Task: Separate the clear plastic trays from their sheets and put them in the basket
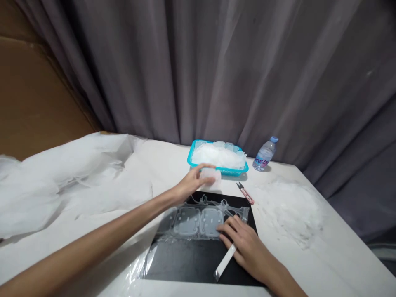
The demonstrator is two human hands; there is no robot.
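From where I stand, the left hand (191,180) has a small white piece (218,176) pinched between thumb and fingers, held up just on the near side of the blue basket (229,171) and not in it. The basket carries a pile (213,155) of similar-looking pale pieces, heaped to about its rim, so I would judge that a good many are done.

The right hand (243,240) is over the clear sheet (187,221) on the black mat (188,264). Its fingers curl over a white tool (227,260), one end of which sticks out towards the near edge, and the fingertips meet the sheet beside a panel. Two rounded panels show plainly there and a third partly, beside the left forearm; these look to be what is left on this sheet, though I cannot tell whether any is cut free.

Beyond the mat's upper right corner lie pink snips (246,193), untouched, with a bottle (265,156) farther back. A heap (292,210) of clear film sits to the right, probably leftovers, and white bundles (83,165) spread across the left.
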